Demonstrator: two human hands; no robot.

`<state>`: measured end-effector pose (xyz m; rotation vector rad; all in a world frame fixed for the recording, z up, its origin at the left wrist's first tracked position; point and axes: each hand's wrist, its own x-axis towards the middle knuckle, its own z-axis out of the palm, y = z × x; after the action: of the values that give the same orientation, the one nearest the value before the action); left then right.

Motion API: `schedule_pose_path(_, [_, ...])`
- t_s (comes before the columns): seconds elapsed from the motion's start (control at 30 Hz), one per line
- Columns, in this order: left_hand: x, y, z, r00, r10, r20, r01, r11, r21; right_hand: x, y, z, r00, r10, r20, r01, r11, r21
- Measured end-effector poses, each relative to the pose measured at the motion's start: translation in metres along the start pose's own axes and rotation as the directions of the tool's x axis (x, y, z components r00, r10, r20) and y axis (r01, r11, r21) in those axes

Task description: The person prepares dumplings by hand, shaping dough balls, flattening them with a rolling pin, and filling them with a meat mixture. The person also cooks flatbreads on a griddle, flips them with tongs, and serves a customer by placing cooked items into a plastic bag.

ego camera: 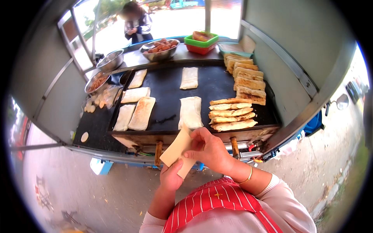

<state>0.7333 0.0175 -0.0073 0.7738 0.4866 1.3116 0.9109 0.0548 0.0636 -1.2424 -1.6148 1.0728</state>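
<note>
Between both hands, in front of the griddle, is a folded tan paper piece (176, 148), possibly a food sleeve. My left hand (171, 176) grips its lower left part from below. My right hand (210, 149) has its thumb on the right side of the paper, with some fingers curled behind. Just beyond lies a pale rectangular filled flatbread (190, 112) on the black griddle (166, 109). A second pale flatbread (189, 78) rests farther back. At the griddle's left are several more, including a browned flatbread (142, 113).
Browned flatbreads (250, 84) stand in a row along the right; several folded ones (231, 116) line the front right. Behind are a steel bowl of eggs (160, 49) and a green basket (201, 40). Wooden handles (158, 153) jut below. A person (137, 24) stands outside.
</note>
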Motion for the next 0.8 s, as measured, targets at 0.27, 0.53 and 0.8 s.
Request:
schedule_pose_path(0.27, [-0.009, -0.011, -0.022, 0.999, 0.02, 0.043, -0.033, 0.944, 0.327, -0.012, 0.012, 0.009, 0.999, 0.031, -0.043, -0.01, 0.907, 0.42])
schedule_pose_path(0.53, [-0.007, 0.014, -0.002, 0.987, 0.157, 0.028, -0.153, 0.884, 0.442, 0.004, 0.038, 0.013, 0.985, -0.044, 0.165, -0.019, 0.93, 0.367])
schedule_pose_path(0.8, [-0.002, 0.005, -0.013, 0.959, 0.275, -0.064, -0.189, 0.793, 0.579, 0.015, 0.016, -0.003, 0.862, -0.162, 0.48, -0.062, 0.906, 0.418])
